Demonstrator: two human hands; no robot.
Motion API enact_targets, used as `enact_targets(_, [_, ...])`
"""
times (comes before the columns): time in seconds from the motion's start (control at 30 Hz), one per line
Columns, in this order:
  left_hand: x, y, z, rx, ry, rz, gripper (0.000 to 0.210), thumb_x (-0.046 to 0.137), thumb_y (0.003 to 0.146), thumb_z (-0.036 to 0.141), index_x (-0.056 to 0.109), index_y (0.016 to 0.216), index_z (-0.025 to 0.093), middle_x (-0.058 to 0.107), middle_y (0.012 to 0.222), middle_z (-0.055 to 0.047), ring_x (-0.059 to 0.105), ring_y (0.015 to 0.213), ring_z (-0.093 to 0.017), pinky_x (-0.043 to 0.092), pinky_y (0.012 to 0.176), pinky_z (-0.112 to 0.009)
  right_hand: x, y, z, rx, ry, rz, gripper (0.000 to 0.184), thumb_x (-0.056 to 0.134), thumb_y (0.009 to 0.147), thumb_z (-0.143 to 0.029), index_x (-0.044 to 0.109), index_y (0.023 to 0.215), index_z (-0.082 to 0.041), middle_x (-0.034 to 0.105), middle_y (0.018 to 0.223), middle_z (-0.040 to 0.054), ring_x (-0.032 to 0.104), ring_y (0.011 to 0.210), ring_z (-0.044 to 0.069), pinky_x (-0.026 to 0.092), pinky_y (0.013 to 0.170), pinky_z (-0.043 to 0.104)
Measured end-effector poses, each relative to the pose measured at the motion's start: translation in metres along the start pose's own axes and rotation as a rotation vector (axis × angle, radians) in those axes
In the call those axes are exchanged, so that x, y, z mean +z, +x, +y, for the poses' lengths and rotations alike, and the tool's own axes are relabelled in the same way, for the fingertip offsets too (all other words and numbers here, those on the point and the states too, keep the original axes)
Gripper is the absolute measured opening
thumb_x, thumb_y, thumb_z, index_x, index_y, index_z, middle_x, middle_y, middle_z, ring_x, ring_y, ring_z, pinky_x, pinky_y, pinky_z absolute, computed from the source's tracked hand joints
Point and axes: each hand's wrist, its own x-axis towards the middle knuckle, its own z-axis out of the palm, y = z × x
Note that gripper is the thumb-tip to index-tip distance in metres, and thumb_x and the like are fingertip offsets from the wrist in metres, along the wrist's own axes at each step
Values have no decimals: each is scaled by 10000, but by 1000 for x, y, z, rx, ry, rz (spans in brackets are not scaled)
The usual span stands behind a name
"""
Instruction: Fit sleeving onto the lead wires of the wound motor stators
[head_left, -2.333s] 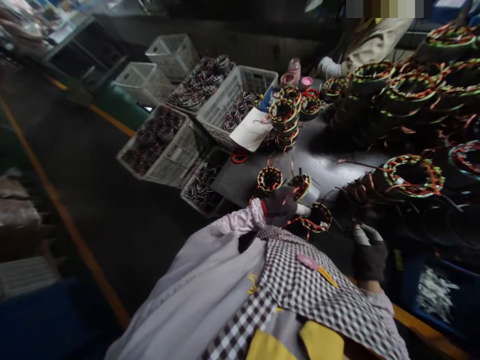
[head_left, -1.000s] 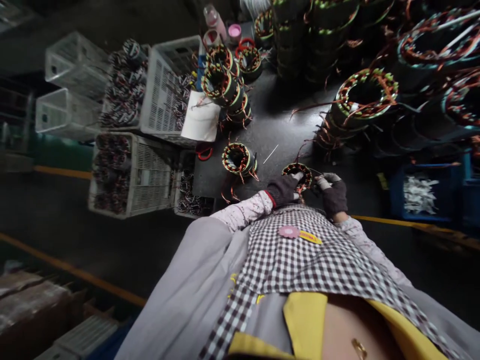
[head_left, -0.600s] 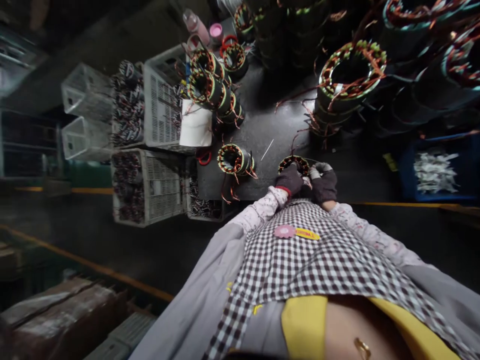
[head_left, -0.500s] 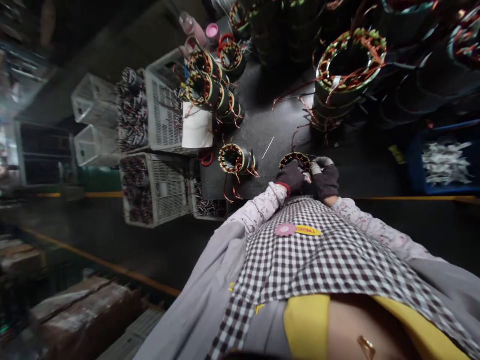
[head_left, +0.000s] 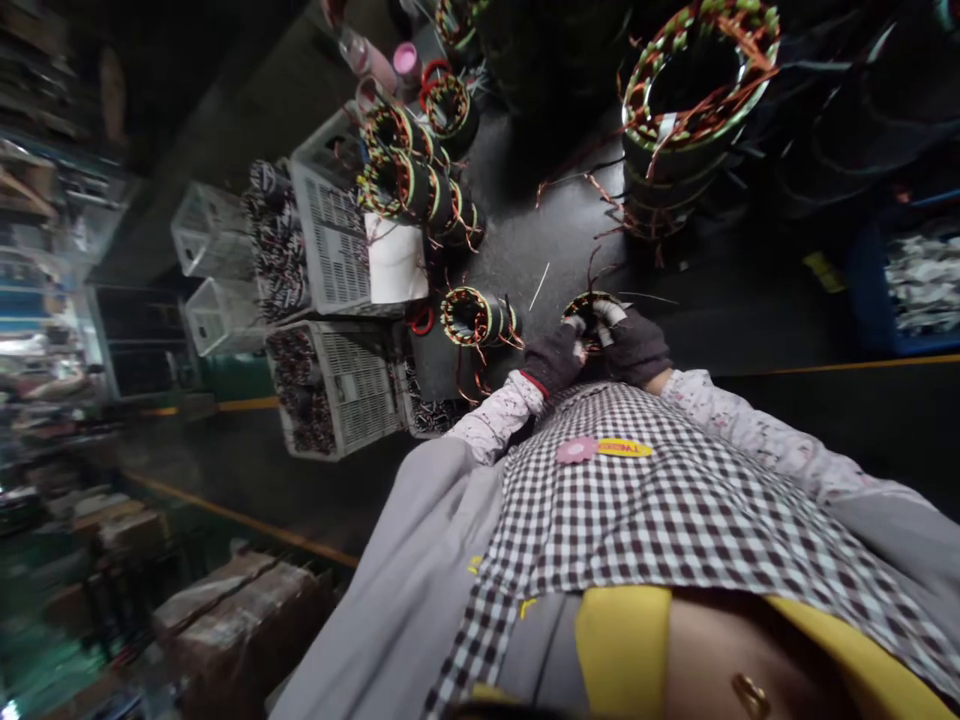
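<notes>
At the table's near edge stands a motor stator (head_left: pixel 590 300), a ring with copper windings and loose lead wires standing up behind it. My left hand (head_left: pixel 556 355), in a dark fingertip-less glove, closes on its left side. My right hand (head_left: pixel 636 345), gloved alike, bends its taped fingers over the ring's right side and opening. The fingertips are partly hidden, so any wire pinched there cannot be made out. A thin pale strand (head_left: pixel 651 298) sticks out to the right past my right hand. Another stator (head_left: pixel 480 317) lies on its side to the left.
Stacked stators (head_left: pixel 424 190) stand at the back left, beside a white cylinder (head_left: pixel 396 260). A larger stator stack (head_left: pixel 675 140) rises at the back right. Plastic crates (head_left: pixel 352 390) flank the table's left side. A blue bin (head_left: pixel 874 290) of white pieces sits right. A thin white stick (head_left: pixel 538 287) lies between.
My right hand has moved left, from beside the stator to over its ring. My left hand has shifted slightly left, to the ring's outer side. The camera view has turned a little.
</notes>
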Motion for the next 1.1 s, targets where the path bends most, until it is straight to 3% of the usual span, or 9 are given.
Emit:
enact_targets(0.1, [11,-6,-2,-101,-245,41,340,700,1046,158,771,1374,205,842,1303,-138,805,1200,-280,622,1097,-402,4,4,-5,76,12,-59,433,619,1054,-292,799,1435,-188,788,1423,202,747,1191,359,576,1116,500])
enact_targets(0.2, [11,-11,-7,-41,-491,37,336,717,1004,116,787,1301,258,847,1284,-82,807,1182,-238,627,1111,-381,7,12,-3,203,235,58,317,656,1039,-348,821,1279,-223,827,1251,146,756,1144,329,594,1112,497])
enact_targets(0.4, [-41,-15,-54,-274,-647,302,369,663,1011,169,745,1363,244,843,1284,-83,808,1177,-207,643,1106,-387,-12,27,17,479,629,387,146,739,916,-264,725,1050,-208,807,1069,107,725,956,247,624,967,453])
enact_targets(0.5, [-47,-21,-59,-278,-706,243,356,649,973,155,744,1312,207,843,1285,-86,802,1191,-199,643,1111,-380,-29,27,16,448,719,413,147,745,881,-212,719,1026,-202,797,1012,94,675,824,192,612,826,392])
enact_targets(0.67, [-31,-3,-27,-154,-973,113,405,663,946,147,734,1340,212,850,1202,-73,795,1203,-205,638,1122,-386,-78,11,34,310,714,603,200,775,834,-191,747,1031,-214,800,1044,93,698,765,200,625,751,414])
enact_targets(0.8, [-33,12,-4,-57,-1126,206,369,777,903,222,730,1269,229,823,1181,-61,784,1188,-219,644,1113,-412,-140,-15,58,274,415,972,41,725,902,-275,723,929,-245,791,1045,102,762,973,261,630,1017,515])
enact_targets(0.87, [-30,20,13,0,-1198,139,414,829,893,280,712,1287,234,812,1124,-41,788,1090,-205,659,1056,-402,-153,-27,49,192,341,812,149,755,903,-381,761,947,-239,800,1041,98,761,993,266,615,1051,519])
enact_targets(0.97, [-21,32,51,94,-1255,-49,503,870,898,345,690,1350,219,815,1085,-40,793,1011,-198,665,998,-389,-135,-32,12,109,530,311,433,907,788,-553,816,1059,-228,823,1028,88,766,943,274,651,951,502])
enact_targets(1.1, [-20,43,85,136,-1211,-225,594,891,893,403,683,1409,193,843,1163,-84,815,1041,-230,674,986,-405,-102,-29,-20,84,735,256,534,982,708,-685,783,953,-255,825,973,56,785,931,287,680,906,505])
